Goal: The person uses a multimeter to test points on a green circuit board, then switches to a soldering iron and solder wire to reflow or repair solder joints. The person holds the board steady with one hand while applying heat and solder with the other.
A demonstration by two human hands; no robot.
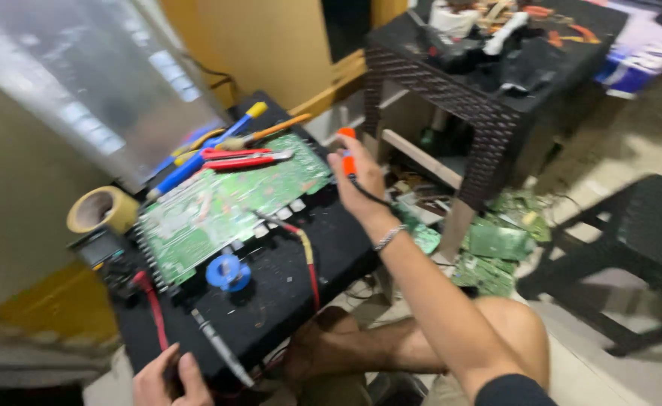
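Note:
My right hand (355, 183) is raised past the right edge of a low black table (286, 301) and grips an orange-handled tool (346, 150) with a thin black cord trailing down my wrist. My left hand (167, 381) rests on the table's near left corner, fingers curled on its edge. A large green circuit board (225, 199) lies on the table. On it are red-handled pliers (240, 159). A blue solder spool (228, 271) sits just below the board, with red and yellow probe leads (308, 259) beside it.
A roll of tan tape (102, 210) sits at the table's left end, and screwdrivers (210, 146) lie at the far edge. A black wicker stand (489, 68) loaded with tools is behind. Green boards (496, 244) litter the floor. A black stool (631, 233) stands right.

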